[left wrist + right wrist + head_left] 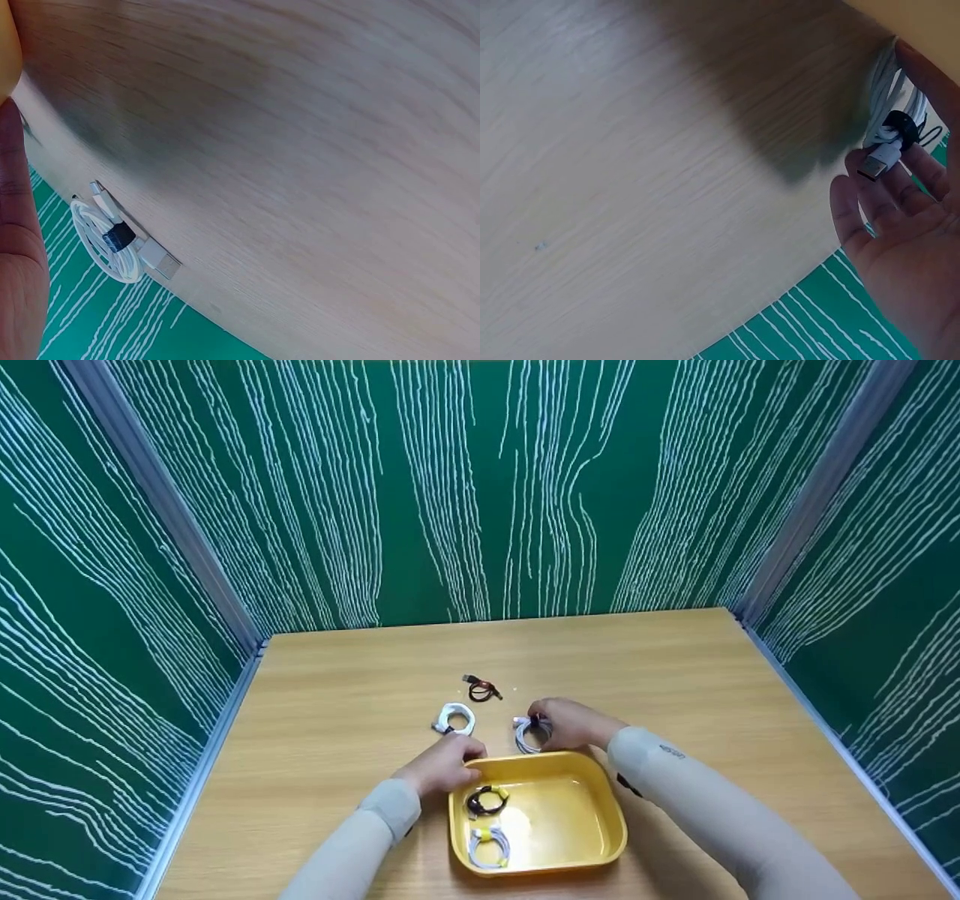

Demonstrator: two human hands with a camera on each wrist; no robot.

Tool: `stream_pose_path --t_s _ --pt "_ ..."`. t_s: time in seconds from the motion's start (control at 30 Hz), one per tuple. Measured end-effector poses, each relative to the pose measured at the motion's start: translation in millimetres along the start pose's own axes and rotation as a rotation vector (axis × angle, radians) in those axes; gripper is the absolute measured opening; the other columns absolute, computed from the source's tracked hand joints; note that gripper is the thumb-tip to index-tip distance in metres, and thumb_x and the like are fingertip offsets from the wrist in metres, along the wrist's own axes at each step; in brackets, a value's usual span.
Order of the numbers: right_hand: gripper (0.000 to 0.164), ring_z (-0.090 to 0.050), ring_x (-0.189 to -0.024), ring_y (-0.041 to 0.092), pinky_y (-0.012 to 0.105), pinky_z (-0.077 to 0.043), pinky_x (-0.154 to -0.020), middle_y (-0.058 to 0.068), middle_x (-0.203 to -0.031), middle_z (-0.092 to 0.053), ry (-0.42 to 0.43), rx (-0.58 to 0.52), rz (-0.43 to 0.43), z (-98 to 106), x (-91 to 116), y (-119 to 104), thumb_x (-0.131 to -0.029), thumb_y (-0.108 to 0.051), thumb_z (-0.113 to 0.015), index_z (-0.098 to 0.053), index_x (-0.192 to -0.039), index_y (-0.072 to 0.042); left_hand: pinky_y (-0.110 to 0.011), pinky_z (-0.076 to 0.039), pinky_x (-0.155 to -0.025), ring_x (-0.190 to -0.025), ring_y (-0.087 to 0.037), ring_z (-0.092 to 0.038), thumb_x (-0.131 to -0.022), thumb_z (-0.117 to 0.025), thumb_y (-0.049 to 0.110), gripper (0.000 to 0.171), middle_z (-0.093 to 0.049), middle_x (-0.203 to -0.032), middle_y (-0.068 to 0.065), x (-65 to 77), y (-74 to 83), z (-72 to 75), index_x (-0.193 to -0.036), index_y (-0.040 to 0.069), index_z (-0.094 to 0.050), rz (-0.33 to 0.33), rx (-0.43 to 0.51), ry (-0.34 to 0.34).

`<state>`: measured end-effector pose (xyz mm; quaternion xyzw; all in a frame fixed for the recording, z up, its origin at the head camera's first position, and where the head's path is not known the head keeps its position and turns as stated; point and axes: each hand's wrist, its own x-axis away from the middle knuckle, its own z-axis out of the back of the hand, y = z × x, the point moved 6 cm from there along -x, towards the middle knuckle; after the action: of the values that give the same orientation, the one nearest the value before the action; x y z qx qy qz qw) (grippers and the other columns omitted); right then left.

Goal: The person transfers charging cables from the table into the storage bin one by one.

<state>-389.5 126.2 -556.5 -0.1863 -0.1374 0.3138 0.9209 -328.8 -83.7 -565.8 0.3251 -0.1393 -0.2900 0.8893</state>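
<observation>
At the far left corner of a yellow tray [566, 821], my left hand [442, 765] grips the rim with its thumb and fingers. My right hand [574, 724] holds a coiled pale USB cable [883, 97] beyond the tray's far side; a black strap binds it, and its plug [880, 161] points out over the fingers. Just past the left hand lies a coiled white cable [456, 708] with a black strap, seen also in the left wrist view. Inside the tray, along its left side, are a black coiled cable [475, 805] and a whitish coiled cable [474, 851], both with yellow ties.
A small black coiled cable [480, 697] with a reddish tie lies farther back on the wooden table [337, 720]. Green panels [420, 510] with white wavy lines stand behind the table and on both sides, joined by grey posts [142, 465].
</observation>
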Motion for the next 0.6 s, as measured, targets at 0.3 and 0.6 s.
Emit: stream_pose_path --t_s 0.3,0.6 --pt "0.069 -0.064 -0.132 0.042 0.057 -0.048 -0.119 0.024 -0.14 -0.068 -0.014 -0.072 -0.081 5.4 0.9 3.9 -0.083 -0.017 -0.091 -0.063 -0.142 0.003 -0.028 -0.053 -0.086 -0.085 -0.008 -0.056 -0.091 -0.074 0.002 0.008 -0.065 -0.086 0.01 0.9 0.0 -0.1 -0.091 0.01 -0.075 0.028 0.016 -0.004" --pt "0.07 -0.064 -0.126 0.037 0.056 -0.049 -0.116 0.023 -0.139 -0.068 0.04 -0.099 -0.07 15.0 3.9 5.8 -0.082 -0.016 -0.092 -0.063 -0.142 0.005 -0.025 -0.05 -0.078 -0.08 -0.006 -0.054 -0.089 -0.075 0.001 0.009 -0.062 -0.081 0.008 -1.2 0.1 -0.4 -0.087 0.009 -0.073 -0.024 -0.018 0.011"
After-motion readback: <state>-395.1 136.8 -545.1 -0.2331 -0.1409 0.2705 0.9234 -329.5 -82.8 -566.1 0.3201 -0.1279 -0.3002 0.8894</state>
